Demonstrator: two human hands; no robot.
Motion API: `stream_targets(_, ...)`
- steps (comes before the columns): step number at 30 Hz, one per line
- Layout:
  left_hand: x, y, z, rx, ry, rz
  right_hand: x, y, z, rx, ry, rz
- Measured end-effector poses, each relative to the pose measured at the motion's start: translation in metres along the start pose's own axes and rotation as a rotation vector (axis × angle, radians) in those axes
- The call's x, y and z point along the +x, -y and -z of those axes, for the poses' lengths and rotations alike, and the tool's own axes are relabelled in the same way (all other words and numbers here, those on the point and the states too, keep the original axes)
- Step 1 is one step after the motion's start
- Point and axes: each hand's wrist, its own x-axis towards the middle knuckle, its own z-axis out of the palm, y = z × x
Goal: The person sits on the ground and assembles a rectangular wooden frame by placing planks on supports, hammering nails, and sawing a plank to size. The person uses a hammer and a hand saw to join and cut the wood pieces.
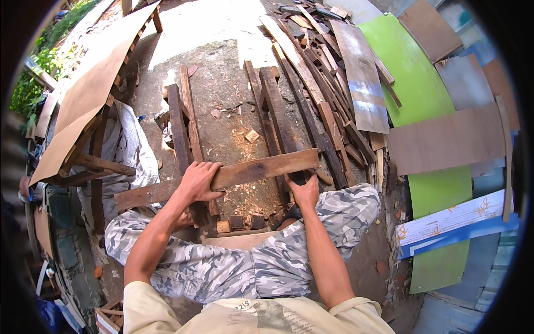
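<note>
Sawdust-strewn yard floor [222, 106], scrap boards around. Left hand [197, 181] fingers clamped over long weathered brown wooden plank [261, 168] lying across two dark timbers; right hand [304, 191] grips its near edge. Judgement: press down evenly, keep plank square.

I see open, sawdust-strewn concrete ground [225, 89] ahead, between two dark upright wooden frames [183, 128] on the left and [275, 111] on the right; a hand could pass down that lane, with only a small pale wood offcut [252, 136] lying in it. A long weathered brown plank [222, 178] bars the near end. To the right, a heap of stacked timber slats [328, 94] and a bright green curved panel [414, 83] block the way.
</note>
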Motion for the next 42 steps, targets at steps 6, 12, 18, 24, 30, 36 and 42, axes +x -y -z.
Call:
stream_targets(6, 0.002, 0.000, 0.001, -0.052, 0.096, 0.096, 0.005, -0.008, 0.002, 0.008, 0.103, 0.097)
stream_targets(12, 0.000, 0.002, 0.003, -0.057, 0.120, 0.105, -0.002, -0.004, 0.000, 0.078, 0.045, 0.086)
stream_targets(18, -0.001, 0.002, 0.000, -0.070, 0.156, 0.066, 0.005, -0.014, -0.002, 0.118, 0.084, 0.062)
stream_targets(24, -0.001, 0.001, 0.003, -0.121, 0.153, 0.060, -0.004, -0.012, -0.009, 0.251, 0.009, 0.069)
stream_targets(30, -0.002, -0.017, 0.017, -0.116, 0.232, 0.051, 0.006, -0.033, -0.008, 0.141, -0.033, 0.110)
stream_targets(36, -0.013, -0.018, 0.021, -0.139, 0.206, 0.099, -0.008, -0.004, -0.007, 0.236, -0.024, 0.022)
stream_targets(42, -0.020, 0.009, 0.019, -0.134, 0.251, 0.127, -0.009, 0.002, -0.008, 0.202, -0.036, 0.070)
